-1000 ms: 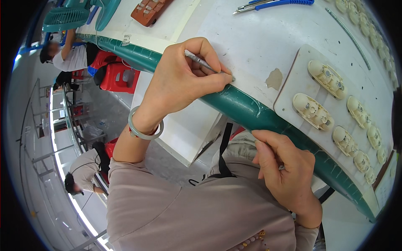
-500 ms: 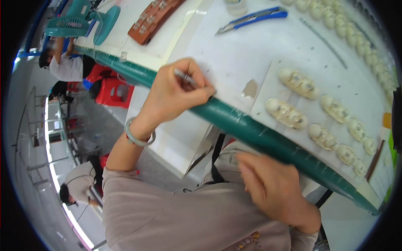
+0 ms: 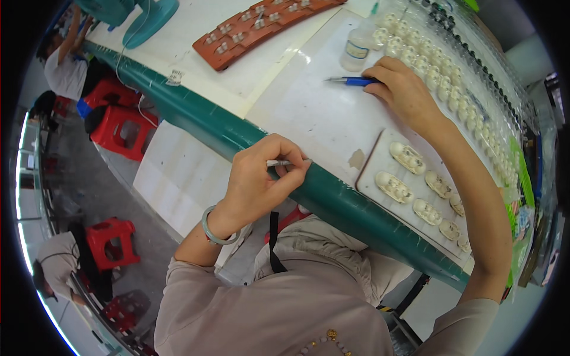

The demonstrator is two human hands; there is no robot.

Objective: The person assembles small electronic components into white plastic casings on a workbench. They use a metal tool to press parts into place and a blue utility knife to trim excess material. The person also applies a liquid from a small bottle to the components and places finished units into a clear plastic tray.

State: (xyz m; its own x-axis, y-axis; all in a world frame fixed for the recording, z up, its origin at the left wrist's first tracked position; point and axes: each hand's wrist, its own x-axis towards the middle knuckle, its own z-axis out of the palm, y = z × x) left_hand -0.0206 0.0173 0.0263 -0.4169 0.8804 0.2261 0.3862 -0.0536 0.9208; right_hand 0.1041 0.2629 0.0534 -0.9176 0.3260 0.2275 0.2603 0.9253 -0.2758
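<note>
White surface (image 3: 297, 115) has bare room inside its green rounded edge (image 3: 338, 193), tray (image 3: 379, 161) of cream parts (image 3: 395, 187) at right; right hand (image 3: 408, 94), closed on blue cutter (image 3: 358, 81), lies well inboard; left hand (image 3: 259, 179) pinches slim grey rod (image 3: 278, 162) at the edge.

Blue cutter (image 3: 354, 81), grey rod (image 3: 278, 163), cream shells (image 3: 393, 187), rust-red rack (image 3: 250, 39), white tabletop (image 3: 309, 113), green edge (image 3: 338, 194), teal fan (image 3: 154, 25), red stools (image 3: 105, 132)

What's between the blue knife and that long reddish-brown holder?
The head view shows only white tabletop, crossed by a pale yellowish strip, between the blue knife and the reddish-brown holder.
</note>
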